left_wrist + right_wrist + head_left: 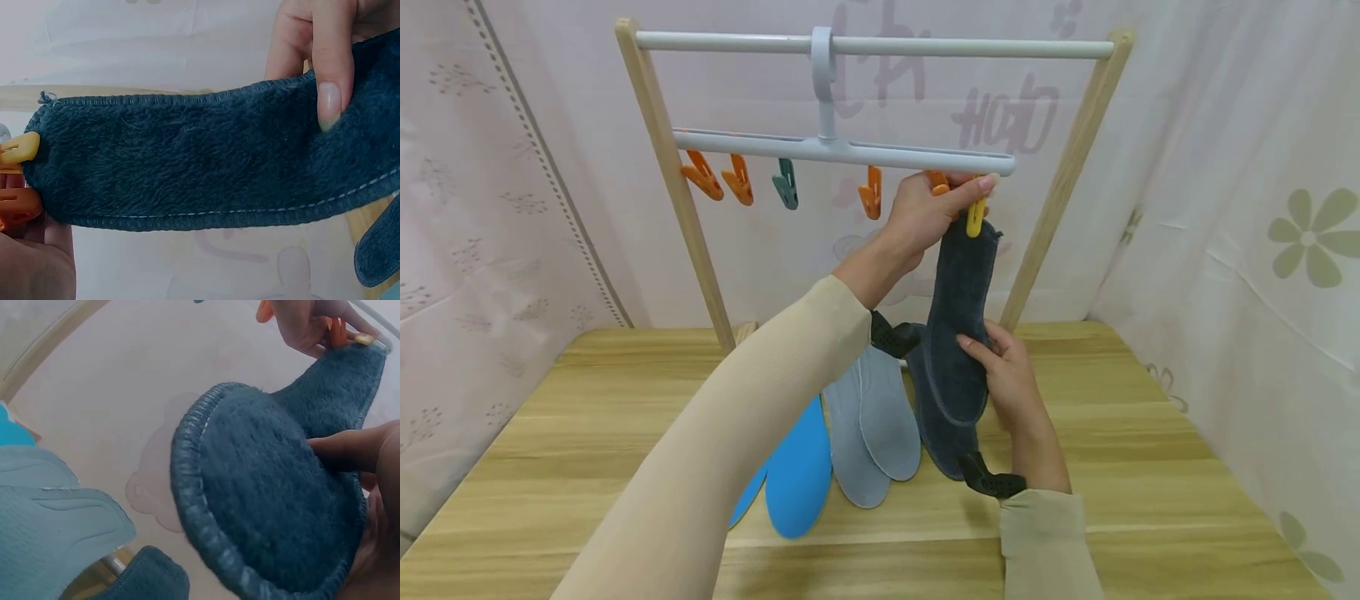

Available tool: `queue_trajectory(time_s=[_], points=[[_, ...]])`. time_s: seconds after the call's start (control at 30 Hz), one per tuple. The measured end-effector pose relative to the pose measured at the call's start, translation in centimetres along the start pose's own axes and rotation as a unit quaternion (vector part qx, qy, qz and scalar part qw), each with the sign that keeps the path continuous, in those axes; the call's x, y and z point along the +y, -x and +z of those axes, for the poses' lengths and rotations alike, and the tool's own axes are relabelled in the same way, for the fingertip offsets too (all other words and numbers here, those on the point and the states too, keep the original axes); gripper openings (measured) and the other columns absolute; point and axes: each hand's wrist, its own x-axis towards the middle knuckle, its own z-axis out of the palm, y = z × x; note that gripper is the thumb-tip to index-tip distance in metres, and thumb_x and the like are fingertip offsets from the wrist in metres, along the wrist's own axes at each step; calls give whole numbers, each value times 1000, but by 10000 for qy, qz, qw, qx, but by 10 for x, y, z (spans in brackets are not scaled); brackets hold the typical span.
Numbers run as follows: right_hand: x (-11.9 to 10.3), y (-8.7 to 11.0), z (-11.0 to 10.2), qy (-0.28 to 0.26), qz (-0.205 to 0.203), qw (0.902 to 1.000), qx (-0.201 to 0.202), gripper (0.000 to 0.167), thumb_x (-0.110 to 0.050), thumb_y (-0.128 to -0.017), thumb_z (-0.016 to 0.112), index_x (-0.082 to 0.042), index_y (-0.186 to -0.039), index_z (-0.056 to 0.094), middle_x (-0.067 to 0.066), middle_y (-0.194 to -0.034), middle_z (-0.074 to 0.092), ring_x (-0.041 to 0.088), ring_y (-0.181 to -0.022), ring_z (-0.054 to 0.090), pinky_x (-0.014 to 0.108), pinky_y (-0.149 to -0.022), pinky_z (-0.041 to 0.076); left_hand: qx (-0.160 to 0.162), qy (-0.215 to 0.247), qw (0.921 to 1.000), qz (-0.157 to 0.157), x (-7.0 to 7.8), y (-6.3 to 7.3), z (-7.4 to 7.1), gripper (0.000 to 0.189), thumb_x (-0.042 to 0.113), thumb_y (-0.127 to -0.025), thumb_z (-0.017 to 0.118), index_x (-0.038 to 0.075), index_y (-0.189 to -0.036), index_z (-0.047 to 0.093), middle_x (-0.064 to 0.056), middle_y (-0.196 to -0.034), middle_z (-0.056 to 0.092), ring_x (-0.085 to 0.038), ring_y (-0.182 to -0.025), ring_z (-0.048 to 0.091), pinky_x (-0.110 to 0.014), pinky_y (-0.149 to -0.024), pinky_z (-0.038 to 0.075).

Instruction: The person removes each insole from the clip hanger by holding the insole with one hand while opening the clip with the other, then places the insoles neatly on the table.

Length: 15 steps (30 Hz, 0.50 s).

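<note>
A dark blue fleecy insole [961, 317] hangs upright below the right end of a white clip hanger [917, 157]. At its top edge sits a yellow clip [975, 218], whose tip overlaps the fleece in the left wrist view. My left hand [917, 212] pinches the yellow clip near the hanger bar, with an orange clip [19, 206] right beside its fingers. Lower down, my right hand [1011, 375] holds the insole by its side edge, thumb on the front face. Behind it a second dark blue insole [951, 446] leans from the table.
The hanger hooks over the white rail [970, 48] of a wooden stand [1075, 158]. Along its bar hang more orange clips [870, 193] and a green clip [786, 183]. Grey insoles [891, 417] and blue insoles [799, 475] lie on the wooden table [1150, 467]; curtains surround it.
</note>
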Motion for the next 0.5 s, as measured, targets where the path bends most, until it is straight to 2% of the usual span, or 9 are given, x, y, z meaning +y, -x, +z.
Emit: queue_trajectory(time_s=[0.27, 0.4, 0.5], points=[[4, 5, -22, 410, -311, 9980, -357, 32, -12, -103, 58, -12, -135, 62, -16, -106, 73, 5, -90, 73, 23, -78, 61, 51, 101, 9999, -82, 3, 0, 0, 20, 27, -95, 72, 8, -100, 67, -5, -99, 69, -17, -90, 71, -21, -80, 57], [7, 7, -31, 603, -292, 9961, -567, 38, -14, -103, 59, -7, -141, 58, -18, -111, 72, 5, -93, 73, 23, -79, 61, 24, 227, 9996, -190, 3, 0, 1, 21, 27, -95, 72, 7, -101, 67, -6, -98, 69, -17, -87, 70, -23, -78, 59], [7, 9, -37, 664, -141, 9953, -685, 44, -16, -103, 59, -2, -144, 53, -16, -107, 74, 6, -91, 74, 24, -78, 62, -4, 313, 9992, -240, 3, 0, 2, 21, 26, -95, 72, 7, -102, 67, -6, -98, 69, -17, -86, 70, -24, -79, 61]])
